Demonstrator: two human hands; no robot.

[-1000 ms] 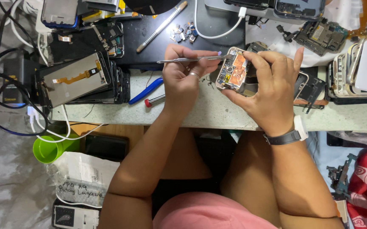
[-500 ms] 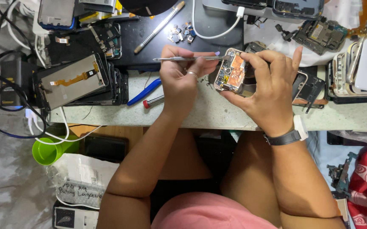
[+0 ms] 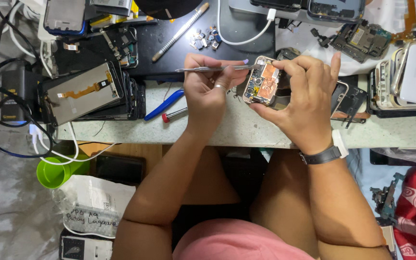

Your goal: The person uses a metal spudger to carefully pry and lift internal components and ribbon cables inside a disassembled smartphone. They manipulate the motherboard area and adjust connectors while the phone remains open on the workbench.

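Hands | left hand [image 3: 208, 91] pinches tweezers [image 3: 217, 69] | right hand [image 3: 304, 101] grips opened phone [image 3: 263, 82] (copper-shielded board inside)

Crowded bench, one bare strip in front

Bare worktop [image 3: 246, 130] runs along the near edge below the hands; screens [image 3: 80, 94] block the left, a blue tool [image 3: 164, 104] lies between, phone frames [image 3: 405, 79] crowd the right, loose parts [image 3: 205, 37] behind.

2 hands [image 3: 213, 91], 1 opened phone [image 3: 264, 82], 1 tweezers [image 3: 213, 69]
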